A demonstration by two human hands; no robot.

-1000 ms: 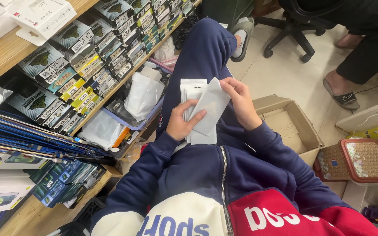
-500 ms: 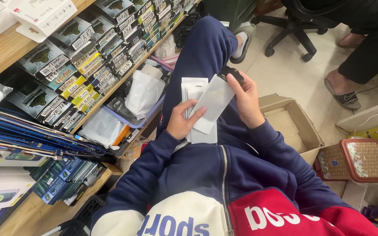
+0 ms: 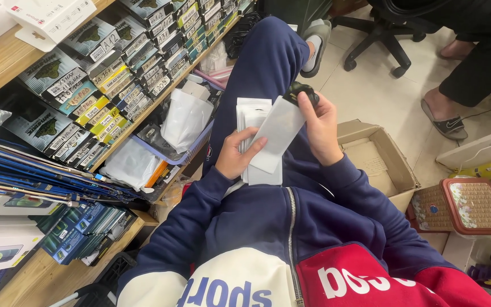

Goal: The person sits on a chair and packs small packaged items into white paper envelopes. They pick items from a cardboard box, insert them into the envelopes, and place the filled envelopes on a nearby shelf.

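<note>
I sit with a stack of flat white packets (image 3: 251,122) resting on my lap. My left hand (image 3: 235,154) grips the stack from below, thumb lying across the top packet (image 3: 274,136), which is tilted to the right. My right hand (image 3: 320,129) pinches that packet's upper right end. A small black object (image 3: 301,92) sticks out at its fingertips; what it is I cannot tell.
Wooden shelves on the left hold rows of boxed phone accessories (image 3: 103,74) and white bags in a blue tray (image 3: 183,119). An open cardboard box (image 3: 373,156) sits on the tiled floor at right, beside a red stool (image 3: 464,207). Another person's sandalled feet (image 3: 441,116) and an office chair (image 3: 379,34) are behind.
My right hand has drawn the top packet a little up and right, and a small black object has appeared at its fingertips. The left hand stays on the stack.
</note>
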